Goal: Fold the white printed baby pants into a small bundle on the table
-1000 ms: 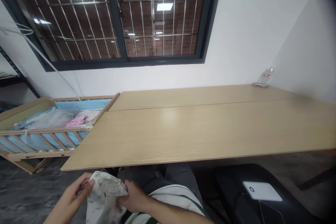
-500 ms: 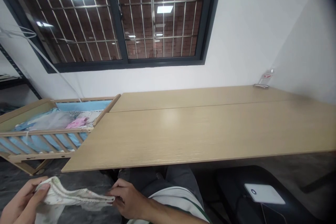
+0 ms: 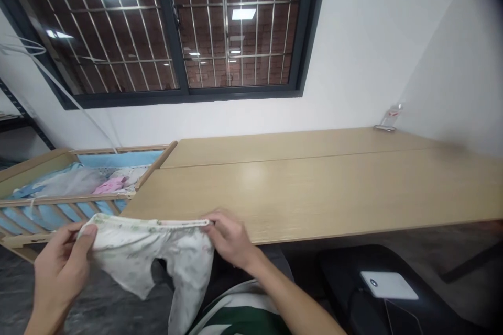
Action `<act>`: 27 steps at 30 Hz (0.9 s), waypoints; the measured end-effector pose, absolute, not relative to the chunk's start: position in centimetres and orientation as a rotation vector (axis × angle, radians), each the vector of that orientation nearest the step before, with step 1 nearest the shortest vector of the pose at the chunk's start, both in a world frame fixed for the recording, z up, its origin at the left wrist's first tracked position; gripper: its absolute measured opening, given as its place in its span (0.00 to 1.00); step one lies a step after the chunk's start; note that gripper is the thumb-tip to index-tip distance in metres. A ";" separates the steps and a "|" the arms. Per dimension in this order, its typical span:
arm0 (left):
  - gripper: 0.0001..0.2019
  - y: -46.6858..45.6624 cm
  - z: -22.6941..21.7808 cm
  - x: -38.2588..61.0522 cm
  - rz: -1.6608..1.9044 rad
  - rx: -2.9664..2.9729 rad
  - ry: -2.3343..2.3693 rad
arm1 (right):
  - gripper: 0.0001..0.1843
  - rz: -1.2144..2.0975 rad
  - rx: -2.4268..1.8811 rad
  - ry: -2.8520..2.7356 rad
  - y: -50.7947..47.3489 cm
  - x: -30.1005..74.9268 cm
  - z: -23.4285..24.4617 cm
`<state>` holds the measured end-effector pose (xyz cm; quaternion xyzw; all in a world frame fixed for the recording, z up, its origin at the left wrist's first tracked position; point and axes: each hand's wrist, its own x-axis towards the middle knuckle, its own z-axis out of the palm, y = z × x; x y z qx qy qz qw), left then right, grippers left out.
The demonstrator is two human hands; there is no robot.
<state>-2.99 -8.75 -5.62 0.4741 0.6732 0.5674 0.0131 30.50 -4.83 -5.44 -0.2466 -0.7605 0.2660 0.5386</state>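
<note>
A small pair of white patterned baby pants (image 3: 153,246) hangs stretched between both hands, its waistband level on top and its two legs dangling. My left hand (image 3: 65,261) pinches the left end of the waistband between thumb and fingers. At the opposite end, my right hand (image 3: 230,238) grips the waistband, fingers closed on the cloth. The pants hang in front of the near left edge of the wooden table (image 3: 298,188) and over my lap.
A wooden crib (image 3: 74,200) with blue lining, holding a pink cloth (image 3: 110,184) and other fabric, adjoins the table's left end. A clear bottle (image 3: 392,115) stands at the far right corner. Right of me, a white phone (image 3: 389,285) lies on a black seat (image 3: 341,272).
Both hands have risen and moved right with the pants, up to the table's edge. The bunched cloth now hangs open with the legs showing. The view has shifted slightly.
</note>
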 end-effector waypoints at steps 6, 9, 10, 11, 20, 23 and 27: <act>0.19 -2.8 0.1 4.0 1.939 1.774 1.769 | 0.11 0.341 -0.652 -1.719 -0.2 36.7 1.3; 0.19 1.6 1.0 6.5 1.849 1.934 1.701 | 0.14 0.320 -0.811 -1.636 3.7 39.2 2.6; 0.19 3.2 0.9 7.3 1.758 1.970 1.709 | 0.14 0.364 -0.873 -1.606 5.1 39.9 2.6; 0.19 4.8 0.7 8.0 1.649 1.990 1.739 | 0.15 0.438 -0.937 -1.586 6.7 40.6 2.4; 0.16 15.1 -7.3 13.4 0.836 2.026 1.950 | 0.11 0.563 -1.549 -1.780 16.8 43.2 -6.4; 0.19 15.3 -9.8 14.4 0.755 2.139 1.961 | 0.17 0.427 -1.591 -1.828 17.2 43.1 -8.8; 0.24 14.4 -12.1 14.6 0.620 2.382 1.770 | 0.16 0.301 -1.530 -2.042 16.2 43.6 -10.1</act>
